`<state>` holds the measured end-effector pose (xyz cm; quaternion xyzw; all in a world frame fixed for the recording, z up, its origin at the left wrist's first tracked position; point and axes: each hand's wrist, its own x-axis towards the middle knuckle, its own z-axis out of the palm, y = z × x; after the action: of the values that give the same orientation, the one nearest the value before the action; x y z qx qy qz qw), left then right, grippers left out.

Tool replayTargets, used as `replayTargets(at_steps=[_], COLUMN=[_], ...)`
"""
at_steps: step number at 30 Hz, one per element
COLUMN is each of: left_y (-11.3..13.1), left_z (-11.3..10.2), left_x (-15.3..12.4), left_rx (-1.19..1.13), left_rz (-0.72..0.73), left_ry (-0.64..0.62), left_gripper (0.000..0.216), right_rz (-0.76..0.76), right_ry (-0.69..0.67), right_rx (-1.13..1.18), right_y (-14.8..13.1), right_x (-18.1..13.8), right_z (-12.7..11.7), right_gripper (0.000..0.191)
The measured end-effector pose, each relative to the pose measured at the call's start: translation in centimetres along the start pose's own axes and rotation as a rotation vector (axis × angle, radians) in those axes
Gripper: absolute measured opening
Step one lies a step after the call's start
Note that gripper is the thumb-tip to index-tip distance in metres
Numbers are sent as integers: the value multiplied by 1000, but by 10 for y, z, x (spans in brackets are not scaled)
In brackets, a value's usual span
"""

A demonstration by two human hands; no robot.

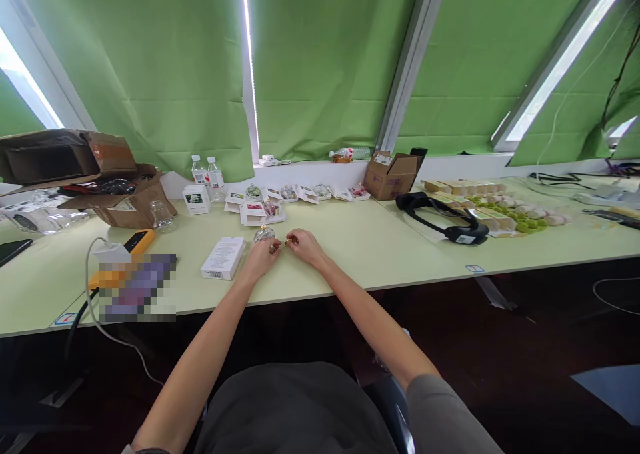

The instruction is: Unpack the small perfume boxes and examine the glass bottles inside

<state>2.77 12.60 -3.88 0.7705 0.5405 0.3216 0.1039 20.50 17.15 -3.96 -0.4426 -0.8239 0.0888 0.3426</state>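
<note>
Both my hands rest on the pale green table (380,254), close together. My left hand (262,254) is closed, pinching a small gold-coloured piece beside a clear glass ornament (263,234). My right hand (303,244) is closed in a pinch on a tiny reddish piece that almost meets the left fingers. A white box with a barcode (223,257) lies just left of my left hand. Behind the ornament stand open white boxes with more glass ornaments (264,211).
Torn cardboard boxes (100,174) sit at the far left, two water bottles (207,174) and a small brown carton (393,174) at the back. A black headset (443,217) and rows of yellow boxes and green and white balls (500,207) lie to the right.
</note>
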Motion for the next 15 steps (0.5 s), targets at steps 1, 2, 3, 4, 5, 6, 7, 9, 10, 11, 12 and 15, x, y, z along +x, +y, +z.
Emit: replayTargets(at_steps=[1, 2, 3, 4, 5, 6, 7, 9, 10, 11, 12, 15], left_y=[0, 0, 0, 0, 1, 1, 1, 1, 1, 1, 1, -1], left_z=[0, 0, 0, -1, -1, -1, -1, -1, -1, 0, 0, 1], left_x=[0, 0, 0, 0, 0, 0, 0, 0, 0, 0, 0, 0], left_rx=[-1, -3, -5, -7, -8, -10, -11, -15, -17, -20, -23, -36], left_rz=[-1, -1, -1, -2, -3, -5, -8, -14, -16, -18, -19, -18], left_ry=[-1, -3, -4, -5, -7, -8, -9, -11, -11, -11, -9, 0], left_gripper=[23, 23, 23, 23, 23, 23, 23, 23, 23, 23, 23, 23], right_rz=[8, 19, 34, 52, 72, 96, 120, 170, 193, 214, 233, 279], right_ry=[1, 4, 8, 13, 17, 23, 28, 33, 34, 33, 30, 12], right_rx=[-13, -27, -42, -59, -76, -94, -111, -145, -160, -174, -188, -230], right_y=[1, 1, 2, 3, 5, 6, 7, 9, 10, 11, 11, 12], right_x=[0, 1, 1, 2, 2, 2, 2, 2, 1, 1, 0, -2], right_z=[0, 0, 0, 0, 0, -1, -1, -2, -2, -2, -3, -4], right_gripper=[15, 16, 16, 17, 18, 19, 20, 22, 23, 25, 26, 32])
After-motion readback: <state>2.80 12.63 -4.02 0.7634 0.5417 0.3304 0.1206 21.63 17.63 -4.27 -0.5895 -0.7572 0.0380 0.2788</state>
